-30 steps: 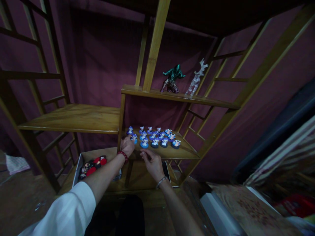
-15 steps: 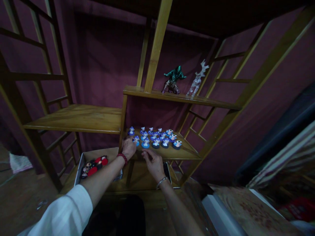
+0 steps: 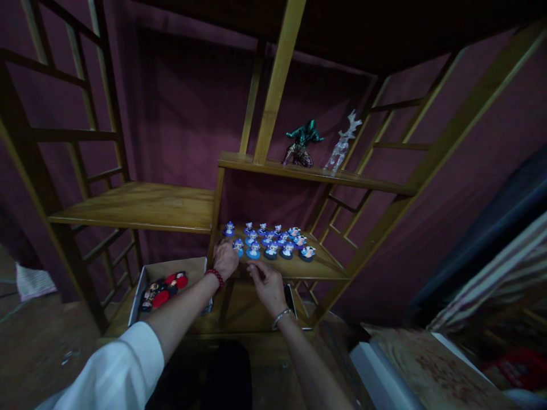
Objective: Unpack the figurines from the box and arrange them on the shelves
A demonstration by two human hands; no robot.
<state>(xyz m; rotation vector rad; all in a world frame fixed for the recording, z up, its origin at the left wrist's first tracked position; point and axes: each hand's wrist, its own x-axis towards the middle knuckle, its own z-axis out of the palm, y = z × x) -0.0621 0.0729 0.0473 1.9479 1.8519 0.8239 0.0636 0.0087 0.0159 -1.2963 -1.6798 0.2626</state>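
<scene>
My left hand (image 3: pixel 225 257), with a red bead bracelet at the wrist, is at the left front corner of the lower right shelf (image 3: pixel 316 266). It is right beside a small purple-haired figurine (image 3: pixel 238 247) on a blue base; its fingertips are hidden, so I cannot tell whether they grip anything. At the shelf's front edge my right hand (image 3: pixel 267 285) is closed, thumb and forefinger together, with nothing visible between them. A light-blue-based figurine (image 3: pixel 253 250) stands just above those fingertips. Several similar figurines (image 3: pixel 271 249) stand in rows behind and to the right.
An open box (image 3: pixel 139 296) with red and black figures (image 3: pixel 162 293) is at lower left. A dark object with a pale edge (image 3: pixel 290 299) lies below my right hand. Above stand a green hooded statuette (image 3: pixel 304 142) and a clear deer figure (image 3: pixel 342 142). Wooden posts (image 3: pixel 277 85) frame the shelves.
My left hand's fingers have drawn back slightly from the front left figurine, which now shows more fully. My right hand stays nearly in place. The view has shifted a little.
</scene>
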